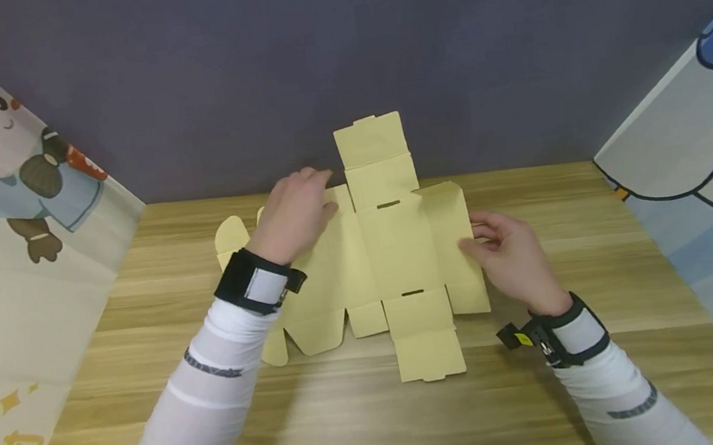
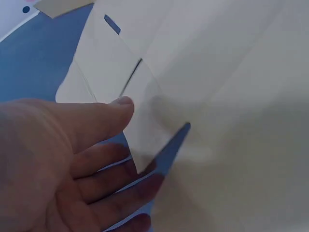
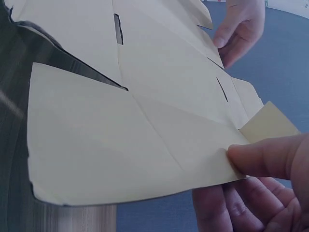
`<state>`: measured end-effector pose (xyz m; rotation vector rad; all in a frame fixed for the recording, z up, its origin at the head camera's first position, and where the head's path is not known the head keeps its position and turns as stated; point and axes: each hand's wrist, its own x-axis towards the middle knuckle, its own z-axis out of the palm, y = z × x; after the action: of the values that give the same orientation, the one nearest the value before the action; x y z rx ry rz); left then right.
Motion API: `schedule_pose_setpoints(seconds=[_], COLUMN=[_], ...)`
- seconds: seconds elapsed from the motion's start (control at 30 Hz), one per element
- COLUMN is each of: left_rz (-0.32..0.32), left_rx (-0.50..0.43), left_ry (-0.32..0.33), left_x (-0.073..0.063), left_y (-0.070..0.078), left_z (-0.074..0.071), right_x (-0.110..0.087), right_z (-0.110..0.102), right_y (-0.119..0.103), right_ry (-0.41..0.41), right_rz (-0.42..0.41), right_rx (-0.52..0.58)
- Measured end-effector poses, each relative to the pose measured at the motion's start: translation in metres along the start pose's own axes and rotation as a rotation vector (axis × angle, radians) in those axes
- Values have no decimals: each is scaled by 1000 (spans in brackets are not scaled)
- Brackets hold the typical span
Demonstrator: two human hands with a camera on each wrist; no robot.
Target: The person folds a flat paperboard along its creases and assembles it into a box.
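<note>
A flattened, pale yellow cardboard box (image 1: pixel 399 247), creased into panels with flaps and slots, spreads across the table. My left hand (image 1: pixel 296 215) is at its far edge, left of the middle. In the left wrist view the thumb lies over a flap (image 2: pixel 142 116), with the fingers at and partly beneath its edge. My right hand (image 1: pixel 512 256) pinches the cardboard's right-hand panel (image 3: pixel 96 140), thumb on top and fingers underneath. That panel is tilted up from the table. The left forearm and hand hide part of the cardboard's left side.
The cardboard lies on a wood-grain table (image 1: pixel 353 428). A dark blue-grey surface (image 1: pixel 337 56) stands beyond the far edge. Panels with cartoon pictures rise at the left (image 1: pixel 27 289) and right (image 1: pixel 684 141) sides.
</note>
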<state>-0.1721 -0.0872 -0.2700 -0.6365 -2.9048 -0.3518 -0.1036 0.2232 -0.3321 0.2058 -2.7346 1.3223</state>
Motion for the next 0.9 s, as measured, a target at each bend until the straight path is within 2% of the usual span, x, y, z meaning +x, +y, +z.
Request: schedule_pose_setpoints(seconds=[0.1, 0.2, 0.4, 0.5, 0.73, 0.9], left_rz=[27, 33, 51, 83, 183, 225], left_rx=[12, -1, -14, 11, 64, 86], left_ry=[-43, -20, 95, 154, 346, 397], left_x=[4, 5, -2, -8, -27, -34], left_y=[-4, -4, 5, 12, 22, 22], left_z=[2, 5, 11, 15, 33, 47], right_x=[-1, -1, 0, 0, 3, 4], right_z=[-1, -1, -1, -2, -2, -2], right_y=[2, 4, 6, 8, 11, 12], right_ry=[7, 10, 15, 20, 32, 39], right_rz=[3, 10, 22, 25, 36, 35], right_rx=[-3, 0, 9, 16, 34, 22])
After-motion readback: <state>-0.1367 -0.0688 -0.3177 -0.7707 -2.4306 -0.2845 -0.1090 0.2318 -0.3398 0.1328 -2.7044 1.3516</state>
